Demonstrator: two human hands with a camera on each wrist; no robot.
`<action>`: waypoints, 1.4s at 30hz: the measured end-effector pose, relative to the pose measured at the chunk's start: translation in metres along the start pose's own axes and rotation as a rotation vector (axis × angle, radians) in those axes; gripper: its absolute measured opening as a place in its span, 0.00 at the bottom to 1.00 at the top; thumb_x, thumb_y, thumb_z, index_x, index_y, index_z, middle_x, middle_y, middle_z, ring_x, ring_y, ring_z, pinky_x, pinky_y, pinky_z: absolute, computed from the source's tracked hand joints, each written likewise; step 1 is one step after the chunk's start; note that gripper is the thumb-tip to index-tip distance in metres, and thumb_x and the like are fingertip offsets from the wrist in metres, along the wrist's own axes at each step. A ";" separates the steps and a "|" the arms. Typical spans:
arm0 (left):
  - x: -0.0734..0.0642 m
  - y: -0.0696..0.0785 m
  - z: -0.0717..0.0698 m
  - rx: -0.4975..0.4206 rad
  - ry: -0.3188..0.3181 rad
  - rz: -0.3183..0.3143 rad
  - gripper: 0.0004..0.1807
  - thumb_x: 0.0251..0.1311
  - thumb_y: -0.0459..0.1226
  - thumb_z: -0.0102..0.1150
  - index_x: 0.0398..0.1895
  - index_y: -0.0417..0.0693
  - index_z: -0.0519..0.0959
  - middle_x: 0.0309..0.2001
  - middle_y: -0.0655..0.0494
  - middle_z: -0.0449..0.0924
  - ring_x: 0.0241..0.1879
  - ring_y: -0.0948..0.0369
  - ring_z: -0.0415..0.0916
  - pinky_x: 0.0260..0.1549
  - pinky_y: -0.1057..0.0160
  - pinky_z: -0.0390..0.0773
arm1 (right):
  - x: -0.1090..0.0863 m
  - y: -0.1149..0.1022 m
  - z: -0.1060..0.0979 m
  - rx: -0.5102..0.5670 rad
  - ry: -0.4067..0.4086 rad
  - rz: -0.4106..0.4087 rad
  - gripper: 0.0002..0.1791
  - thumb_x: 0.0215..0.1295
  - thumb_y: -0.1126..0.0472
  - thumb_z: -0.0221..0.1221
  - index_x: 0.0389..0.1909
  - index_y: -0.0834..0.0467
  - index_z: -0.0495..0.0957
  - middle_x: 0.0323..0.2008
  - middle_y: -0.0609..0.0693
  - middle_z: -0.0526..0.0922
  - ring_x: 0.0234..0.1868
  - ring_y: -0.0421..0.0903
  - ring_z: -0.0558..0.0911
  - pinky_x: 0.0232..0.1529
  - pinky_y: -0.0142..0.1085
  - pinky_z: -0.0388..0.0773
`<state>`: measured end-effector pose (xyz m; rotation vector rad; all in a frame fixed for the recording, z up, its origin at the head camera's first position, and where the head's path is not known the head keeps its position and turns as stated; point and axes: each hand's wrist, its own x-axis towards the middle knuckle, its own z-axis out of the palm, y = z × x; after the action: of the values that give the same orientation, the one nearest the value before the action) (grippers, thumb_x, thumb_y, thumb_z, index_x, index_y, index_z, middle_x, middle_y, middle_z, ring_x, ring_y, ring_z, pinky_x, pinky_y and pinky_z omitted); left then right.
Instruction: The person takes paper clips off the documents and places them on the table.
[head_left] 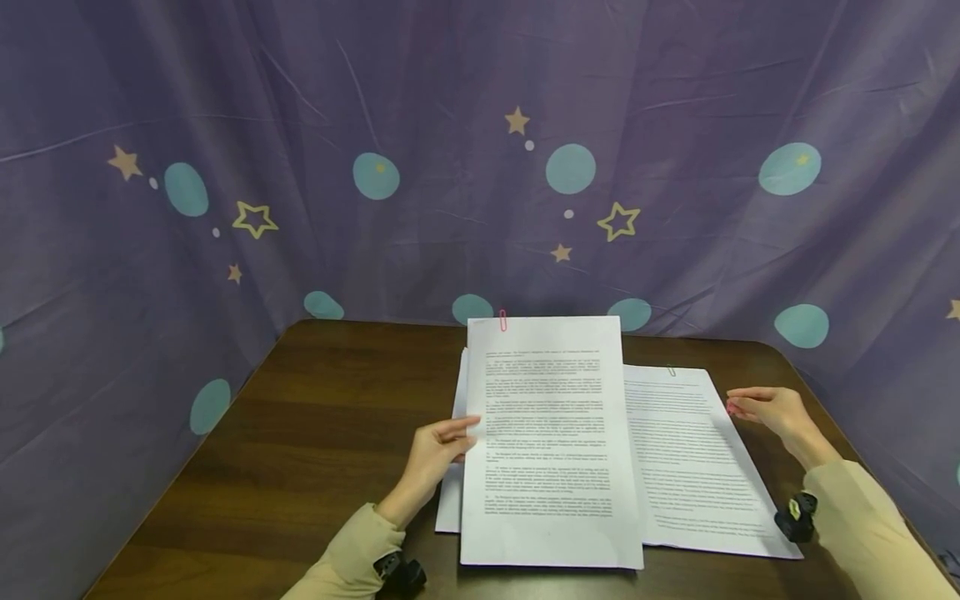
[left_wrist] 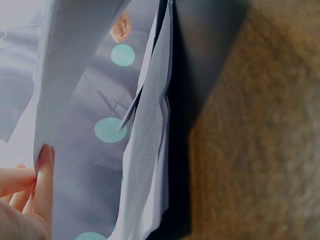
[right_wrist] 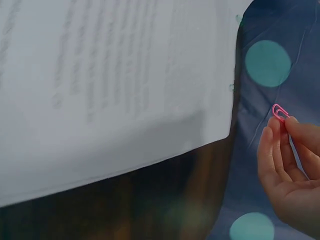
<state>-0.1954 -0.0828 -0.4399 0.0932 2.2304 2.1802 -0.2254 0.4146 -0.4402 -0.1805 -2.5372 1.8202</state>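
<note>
Paper [head_left: 551, 442] and paperclip [right_wrist: 279, 112] in pinched hands [head_left: 432, 452] [head_left: 778, 414]

The left wrist view blurred the tabletop [left_wrist: 260, 140]. In the right wrist view, soft shadow crossed the paper [right_wrist: 120, 95], blurring visible in its print.

The left hand [head_left: 435, 450] holds the front papers [head_left: 551, 446] at their left edge, 1 front clip [head_left: 503, 321] on the far edge. Partly behind, the right papers [head_left: 693, 467] lie on the table [head_left: 330, 417], 1 rear clip [head_left: 671, 371] on the far edge. Beside their right edge, the right hand [head_left: 776, 417] holds 1 loose clip [right_wrist: 278, 112]. The curtain [head_left: 450, 250] hangs beyond.
</note>
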 end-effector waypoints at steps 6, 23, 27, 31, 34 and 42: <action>-0.001 -0.001 -0.001 -0.018 -0.008 0.002 0.17 0.47 0.23 0.57 0.43 0.30 0.76 0.34 0.39 0.80 0.23 0.66 0.75 0.20 0.71 0.74 | -0.014 -0.004 -0.001 -0.035 -0.019 0.025 0.21 0.57 0.67 0.56 0.41 0.85 0.68 0.25 0.46 0.81 0.27 0.39 0.81 0.31 0.32 0.78; -0.004 -0.001 -0.003 0.003 -0.002 -0.008 0.17 0.46 0.23 0.58 0.43 0.31 0.77 0.32 0.41 0.81 0.22 0.67 0.74 0.21 0.69 0.75 | -0.025 0.019 -0.010 -0.172 -0.026 0.066 0.19 0.59 0.71 0.50 0.43 0.86 0.64 0.27 0.51 0.82 0.26 0.37 0.80 0.30 0.32 0.78; -0.009 0.008 -0.002 -0.002 -0.009 -0.018 0.16 0.47 0.22 0.57 0.43 0.29 0.76 0.33 0.39 0.80 0.22 0.66 0.74 0.22 0.68 0.75 | -0.025 0.022 -0.011 -0.181 -0.024 0.085 0.18 0.58 0.72 0.49 0.42 0.86 0.65 0.26 0.52 0.81 0.25 0.36 0.80 0.29 0.31 0.78; -0.016 0.023 0.000 0.002 -0.012 -0.032 0.16 0.47 0.21 0.55 0.43 0.28 0.76 0.33 0.37 0.80 0.22 0.66 0.74 0.23 0.66 0.76 | -0.025 0.027 -0.013 -0.170 -0.025 0.090 0.17 0.58 0.73 0.49 0.41 0.87 0.65 0.26 0.52 0.82 0.25 0.36 0.79 0.29 0.31 0.78; -0.017 0.026 0.001 0.008 -0.008 -0.035 0.16 0.46 0.21 0.55 0.43 0.28 0.76 0.33 0.37 0.80 0.22 0.67 0.74 0.24 0.65 0.76 | -0.025 0.031 -0.014 -0.173 -0.020 0.078 0.17 0.57 0.74 0.49 0.41 0.87 0.65 0.25 0.53 0.81 0.24 0.36 0.79 0.28 0.30 0.78; -0.012 0.015 -0.002 -0.005 -0.014 -0.034 0.16 0.46 0.21 0.56 0.43 0.28 0.76 0.33 0.37 0.80 0.21 0.67 0.74 0.22 0.66 0.76 | -0.023 0.032 -0.016 -0.188 -0.017 0.066 0.15 0.57 0.76 0.47 0.40 0.88 0.65 0.25 0.54 0.81 0.24 0.36 0.79 0.28 0.30 0.77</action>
<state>-0.1836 -0.0850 -0.4253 0.0697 2.2023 2.1607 -0.1988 0.4370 -0.4641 -0.2548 -2.7445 1.6066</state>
